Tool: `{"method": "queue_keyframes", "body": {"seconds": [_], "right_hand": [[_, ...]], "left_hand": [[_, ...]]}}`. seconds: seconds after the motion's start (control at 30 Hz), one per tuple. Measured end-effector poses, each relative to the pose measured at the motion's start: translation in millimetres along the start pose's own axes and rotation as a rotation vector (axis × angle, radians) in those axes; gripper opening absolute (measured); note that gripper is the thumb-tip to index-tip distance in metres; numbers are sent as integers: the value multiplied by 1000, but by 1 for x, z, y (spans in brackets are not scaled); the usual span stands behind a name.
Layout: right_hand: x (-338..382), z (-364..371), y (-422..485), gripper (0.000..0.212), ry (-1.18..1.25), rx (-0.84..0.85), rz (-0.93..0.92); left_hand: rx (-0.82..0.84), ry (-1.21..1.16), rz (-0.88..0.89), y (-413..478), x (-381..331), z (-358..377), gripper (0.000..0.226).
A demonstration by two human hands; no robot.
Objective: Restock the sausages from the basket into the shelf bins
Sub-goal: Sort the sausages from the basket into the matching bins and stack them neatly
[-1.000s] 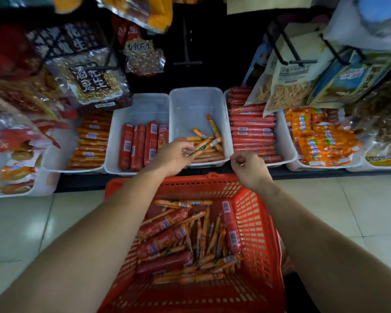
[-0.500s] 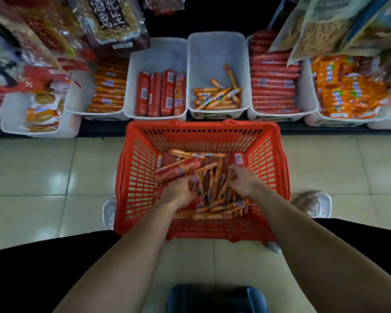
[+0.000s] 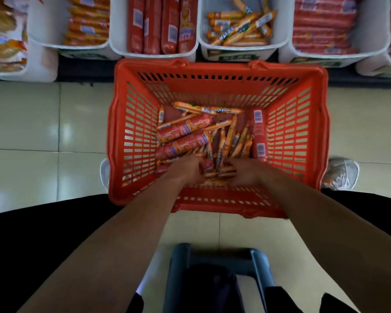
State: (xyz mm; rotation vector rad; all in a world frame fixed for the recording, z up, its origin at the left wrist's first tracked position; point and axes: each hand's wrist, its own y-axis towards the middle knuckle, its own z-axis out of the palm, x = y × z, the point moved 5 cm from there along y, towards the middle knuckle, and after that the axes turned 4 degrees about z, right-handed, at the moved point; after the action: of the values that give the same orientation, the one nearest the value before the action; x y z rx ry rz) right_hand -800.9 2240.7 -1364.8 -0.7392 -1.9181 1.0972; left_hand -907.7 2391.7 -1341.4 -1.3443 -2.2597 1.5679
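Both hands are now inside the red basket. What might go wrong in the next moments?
The left hand and right hand gather many loose thin sausages together; a few may slip and fall on the floor before reaching their bin. Also, thick red sausages lie mixed among them in the basket, so one might be carried into the wrong bin.

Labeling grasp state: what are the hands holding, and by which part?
Left hand and right hand together grip a bunch of thin orange sausage sticks by their near ends, inside the basket.
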Motion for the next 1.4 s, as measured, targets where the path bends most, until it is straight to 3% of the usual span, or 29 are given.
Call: {"method": "queue_keyframes", "body": {"seconds": [0.07,0.23,0.33,0.53,0.7,0.93,1.07,1.23,1.4], "right_hand": [[2,0,0,97,-18,42,34],[10,5,-10,68,16,17,19],[13,3,-11,51,40,35,-10],[10,4,-13,64,109,76,-14],[8,-4,-18,60,88,93,-8],[3,-14,-28,57,108,40,7],[-1,-27,-29,40,302,-92,-20],[-6,-39,-35,24,499,-212,-20],[-9,-59,-33,19,753,-496,27]], "left_hand": [[14,32,3,0,0,2,37],[71,44,24,-3,0,11,56],[173,72,9,-3,0,20,44],[278,74,24,-4,3,11,46],[322,47,2,-3,1,11,47],[148,-137,-16,-7,8,1,45],[-59,-359,-49,-8,13,-14,33],[-245,-565,-105,-7,6,-26,41],[-216,-486,-76,5,-13,-16,25]]}}
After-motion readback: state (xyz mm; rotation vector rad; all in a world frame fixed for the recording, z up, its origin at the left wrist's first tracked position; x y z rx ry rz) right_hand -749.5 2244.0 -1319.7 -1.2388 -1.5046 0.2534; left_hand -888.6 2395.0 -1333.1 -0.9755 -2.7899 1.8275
